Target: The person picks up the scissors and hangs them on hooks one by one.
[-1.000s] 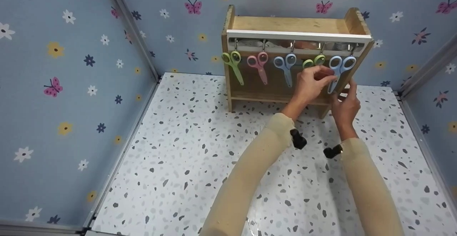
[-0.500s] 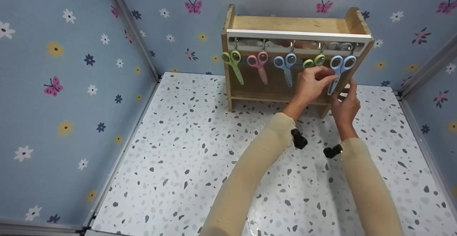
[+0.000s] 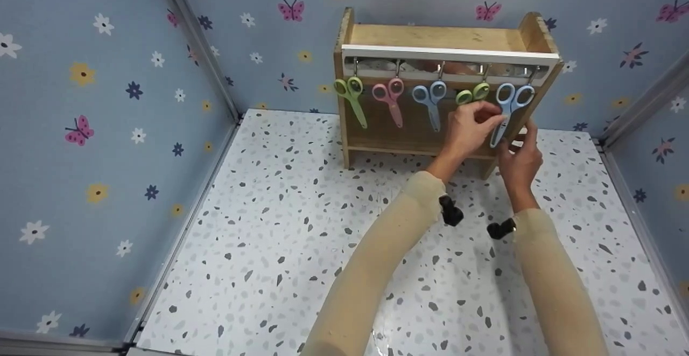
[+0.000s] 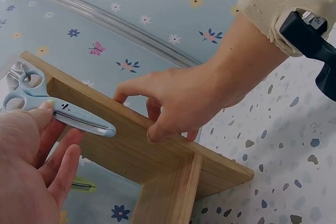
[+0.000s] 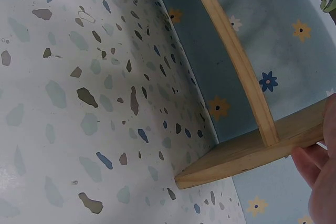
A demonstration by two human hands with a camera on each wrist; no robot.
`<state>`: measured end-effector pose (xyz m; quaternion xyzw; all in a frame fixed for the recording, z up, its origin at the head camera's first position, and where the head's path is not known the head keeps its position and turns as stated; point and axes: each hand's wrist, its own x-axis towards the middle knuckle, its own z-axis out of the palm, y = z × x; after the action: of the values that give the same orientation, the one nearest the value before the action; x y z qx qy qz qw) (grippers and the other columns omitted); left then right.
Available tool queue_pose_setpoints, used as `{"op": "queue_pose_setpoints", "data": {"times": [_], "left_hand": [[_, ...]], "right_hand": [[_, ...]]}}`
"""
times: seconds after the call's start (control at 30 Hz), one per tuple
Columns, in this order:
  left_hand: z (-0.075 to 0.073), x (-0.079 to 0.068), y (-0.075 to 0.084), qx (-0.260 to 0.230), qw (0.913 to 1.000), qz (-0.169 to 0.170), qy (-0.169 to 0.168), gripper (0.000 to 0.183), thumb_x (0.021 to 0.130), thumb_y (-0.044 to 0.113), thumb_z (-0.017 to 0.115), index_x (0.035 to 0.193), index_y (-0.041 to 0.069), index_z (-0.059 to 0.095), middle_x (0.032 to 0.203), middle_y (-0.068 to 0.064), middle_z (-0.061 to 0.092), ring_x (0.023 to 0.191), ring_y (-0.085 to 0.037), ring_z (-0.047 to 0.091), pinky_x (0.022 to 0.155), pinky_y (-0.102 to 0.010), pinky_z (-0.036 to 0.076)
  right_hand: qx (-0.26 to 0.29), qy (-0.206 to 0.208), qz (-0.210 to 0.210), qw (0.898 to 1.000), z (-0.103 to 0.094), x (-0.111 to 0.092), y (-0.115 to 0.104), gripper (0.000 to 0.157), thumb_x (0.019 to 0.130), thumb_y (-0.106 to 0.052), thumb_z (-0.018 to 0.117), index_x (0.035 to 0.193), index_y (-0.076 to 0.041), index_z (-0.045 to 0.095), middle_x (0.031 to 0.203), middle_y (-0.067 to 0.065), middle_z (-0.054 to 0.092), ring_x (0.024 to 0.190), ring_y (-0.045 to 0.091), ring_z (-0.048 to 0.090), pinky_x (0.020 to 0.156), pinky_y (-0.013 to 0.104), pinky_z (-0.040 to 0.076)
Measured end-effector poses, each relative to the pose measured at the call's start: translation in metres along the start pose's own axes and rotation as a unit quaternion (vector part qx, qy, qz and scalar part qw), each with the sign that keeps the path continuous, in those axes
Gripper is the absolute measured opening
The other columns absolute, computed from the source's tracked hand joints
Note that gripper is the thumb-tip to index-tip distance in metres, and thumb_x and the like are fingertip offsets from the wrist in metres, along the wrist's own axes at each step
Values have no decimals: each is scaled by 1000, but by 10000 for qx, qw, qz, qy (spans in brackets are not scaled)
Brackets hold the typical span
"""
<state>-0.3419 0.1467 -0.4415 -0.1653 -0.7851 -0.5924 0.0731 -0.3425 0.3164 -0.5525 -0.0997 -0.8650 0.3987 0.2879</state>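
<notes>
Light blue scissors (image 3: 500,134) hang by a handle loop from the rightmost hook of a small wooden rack (image 3: 422,37). My left hand (image 3: 467,130) pinches them just below the handles, thumb in front, as the left wrist view shows with the scissors (image 4: 79,115) in their capped, shut form. My right hand (image 3: 521,163) grips the rack's right side panel, thumb and fingers on either side of its edge. In the right wrist view only part of the right hand (image 5: 319,174) shows, at that wooden panel (image 5: 231,166).
Along the same rail hang green scissors (image 3: 355,105), pink scissors (image 3: 395,107), blue scissors (image 3: 432,109) and a second green pair (image 3: 480,91), partly behind my left hand. The rack stands on a speckled white tabletop (image 3: 258,227), close to the patterned back wall (image 3: 290,54).
The blue scissors in my left hand have shifted slightly, their tip a little lower and to the left. Both hands stay nearly where they were.
</notes>
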Motion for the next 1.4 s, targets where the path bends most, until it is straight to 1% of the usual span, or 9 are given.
{"op": "queue_pose_setpoints", "data": {"times": [0.17, 0.3, 0.43, 0.67, 0.8, 1.03, 1.23, 1.33, 1.4], "left_hand": [[0, 1, 0, 191, 9998, -51, -96, 23, 105, 23, 83, 123, 9, 84, 119, -5, 87, 96, 0, 74, 80, -4, 48], [0, 2, -1, 278, 9995, -9, -181, 22, 105, 24, 82, 122, 10, 85, 118, -5, 87, 96, 0, 73, 81, -4, 48], [0, 4, -2, 164, 9997, -60, -193, 21, 105, 24, 82, 120, 10, 86, 117, -5, 87, 93, 2, 71, 80, -4, 48], [1, 5, -4, -258, 9993, -207, -190, 19, 105, 19, 81, 118, 6, 85, 113, -9, 87, 88, 2, 67, 77, -7, 49], [2, 7, -5, -252, 9992, -251, -176, 18, 106, 19, 81, 118, 6, 85, 114, -8, 86, 89, 2, 66, 79, -6, 49], [3, 8, -4, -119, 9995, -231, -156, 18, 107, 20, 79, 118, 8, 85, 115, -6, 87, 93, 0, 70, 80, -7, 50], [3, 8, -3, 35, 9996, -261, -92, 20, 107, 24, 80, 121, 10, 85, 116, -3, 88, 97, -1, 75, 81, -7, 50], [4, 7, -2, -85, 9995, -283, -78, 22, 107, 23, 80, 124, 9, 84, 118, -5, 88, 100, -4, 77, 81, -7, 50], [5, 7, -2, -160, 9993, -342, -76, 23, 107, 23, 80, 125, 10, 84, 119, -4, 88, 100, -3, 77, 80, -7, 51]], "right_hand": [[-4, -73, 70, 9999, -1, 0, -1, 62, 111, -11, 62, 169, -22, 43, 137, 28, 75, 127, 43, 78, 111, 60, 62], [-7, -61, 54, 10000, 0, 0, -1, 62, 111, -10, 62, 168, -22, 42, 137, 28, 75, 127, 43, 78, 111, 60, 62], [-18, -34, -9, 10000, 0, 0, -1, 61, 111, -9, 62, 167, -22, 43, 137, 27, 75, 127, 43, 78, 111, 60, 62], [-35, -24, -35, 10000, -1, -1, -2, 61, 111, -10, 62, 168, -20, 44, 136, 27, 76, 126, 40, 78, 110, 58, 62], [-56, -70, 34, 10000, -1, 0, -3, 61, 111, -9, 62, 168, -20, 43, 137, 25, 76, 129, 38, 77, 112, 58, 62], [-8, -184, 186, 9997, -2, 0, -5, 62, 111, -10, 61, 169, -22, 41, 139, 24, 75, 130, 38, 76, 114, 57, 61], [-20, -146, 125, 9998, -2, 1, -4, 61, 111, -9, 62, 168, -21, 42, 140, 25, 74, 131, 38, 75, 114, 55, 61], [9, -131, 93, 9999, -2, 1, -3, 64, 110, -7, 61, 169, -20, 41, 138, 26, 73, 131, 40, 75, 114, 56, 61], [-5, -106, 79, 9999, -2, 1, -2, 64, 110, -6, 60, 169, -20, 42, 137, 27, 73, 130, 41, 75, 114, 57, 61]]}}
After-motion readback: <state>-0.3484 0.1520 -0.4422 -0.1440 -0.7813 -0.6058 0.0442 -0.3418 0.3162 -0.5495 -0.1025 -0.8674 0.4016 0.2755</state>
